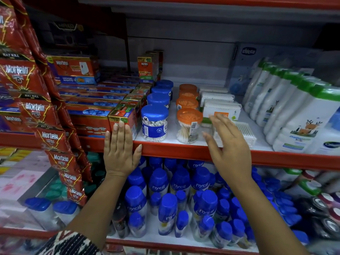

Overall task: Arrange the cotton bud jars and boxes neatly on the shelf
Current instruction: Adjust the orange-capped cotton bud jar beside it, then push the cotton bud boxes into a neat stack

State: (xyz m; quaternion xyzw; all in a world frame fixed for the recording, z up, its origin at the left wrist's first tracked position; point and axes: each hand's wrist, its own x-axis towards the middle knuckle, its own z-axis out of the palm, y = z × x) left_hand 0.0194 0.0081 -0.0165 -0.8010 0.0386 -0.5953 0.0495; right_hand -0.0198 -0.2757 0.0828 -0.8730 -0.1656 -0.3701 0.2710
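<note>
On the white middle shelf a row of blue-lidded cotton bud jars runs front to back. Beside it on the right stands a row of orange-lidded jars. Further right lie clear flat boxes of cotton buds, and one clear box sits near the shelf's front edge. My left hand lies flat, fingers together, against the red shelf lip and a Mortein carton, left of the front blue jar. My right hand hovers open with spread fingers in front of the flat boxes, holding nothing.
Red Mortein cartons fill the shelf's left side, with red sachet strips hanging in front. White baby bottles with green caps crowd the right. Blue-capped nycil bottles pack the shelf below.
</note>
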